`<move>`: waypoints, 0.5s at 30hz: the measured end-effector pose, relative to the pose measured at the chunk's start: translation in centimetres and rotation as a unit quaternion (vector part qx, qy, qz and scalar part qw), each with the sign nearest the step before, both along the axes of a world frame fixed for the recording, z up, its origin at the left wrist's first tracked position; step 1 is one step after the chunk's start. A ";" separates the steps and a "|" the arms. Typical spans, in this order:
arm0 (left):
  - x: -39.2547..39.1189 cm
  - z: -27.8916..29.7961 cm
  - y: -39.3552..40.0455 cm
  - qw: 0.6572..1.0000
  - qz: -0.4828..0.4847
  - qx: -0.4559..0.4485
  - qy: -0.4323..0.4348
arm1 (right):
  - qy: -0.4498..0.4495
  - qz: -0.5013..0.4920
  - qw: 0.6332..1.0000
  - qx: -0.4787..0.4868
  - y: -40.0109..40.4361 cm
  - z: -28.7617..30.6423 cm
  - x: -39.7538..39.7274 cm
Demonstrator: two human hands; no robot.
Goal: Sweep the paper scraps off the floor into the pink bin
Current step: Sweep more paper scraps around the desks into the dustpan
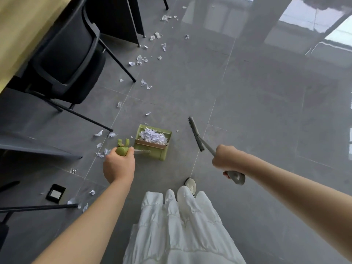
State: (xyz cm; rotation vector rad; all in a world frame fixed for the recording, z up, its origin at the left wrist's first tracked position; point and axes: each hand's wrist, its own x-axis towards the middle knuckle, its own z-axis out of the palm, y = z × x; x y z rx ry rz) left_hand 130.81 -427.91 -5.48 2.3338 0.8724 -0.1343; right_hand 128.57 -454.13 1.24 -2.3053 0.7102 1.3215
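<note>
With my left hand (119, 164) gripping the green dustpan (152, 141) (heaped with paper scraps (153, 136)) and my right hand (226, 158) clenched round the seemingly lifted broom (196, 137), I judged emptying came next, needing the unseen pink bin.

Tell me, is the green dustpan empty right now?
No, the green dustpan holds a heap of white paper scraps while the left hand grips its handle.

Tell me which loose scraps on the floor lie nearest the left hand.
The small cluster of scraps just left of the left hand, by the dustpan handle; other loose scraps lie farther off.
</note>
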 end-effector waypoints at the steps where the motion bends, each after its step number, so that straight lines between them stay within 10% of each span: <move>1: 0.7 0.0 -0.5 1.000 0.012 0.003 -0.006 | 0.001 0.007 1.000 0.005 -0.6 -0.1 0.6; 15: 8.5 1.4 -5.0 0.988 0.104 -0.022 -0.112 | 0.083 0.152 0.978 0.117 -1.4 -5.8 3.0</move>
